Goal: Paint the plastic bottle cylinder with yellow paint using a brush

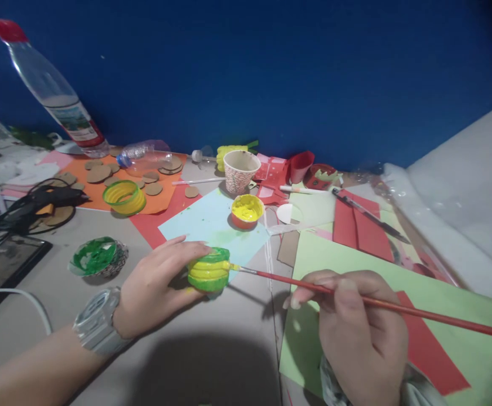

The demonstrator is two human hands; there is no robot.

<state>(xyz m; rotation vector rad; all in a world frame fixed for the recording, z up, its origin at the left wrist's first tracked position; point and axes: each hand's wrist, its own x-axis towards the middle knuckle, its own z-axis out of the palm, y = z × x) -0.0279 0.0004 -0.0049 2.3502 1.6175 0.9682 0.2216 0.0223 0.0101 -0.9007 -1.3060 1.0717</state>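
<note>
Yellow and green bands cross the ridged piece (209,269), which the left hand (156,276) pinches, fingers along its far side and thumb along its near side. It sits at that hand's fingertips, to the right of the palm, by the near edge of the pale blue sheet (195,223); whether it rests on the table (233,321) or is held just above, I cannot tell. The right hand (359,321) grips a red-handled paintbrush (288,280) between thumb and fingers, its yellow-coated bristles at the piece's right edge (touching, as far as the view shows). The step in hand looks to be laying on yellow, with green bordering it above and below. The next stroke, I judge, calls for a steady left pinch, perhaps a slight turn of the piece, and a light brush kept off the green. Should the bristles run dry, the cup of yellow paint (246,224) stands just beyond, on the pale blue sheet.
</note>
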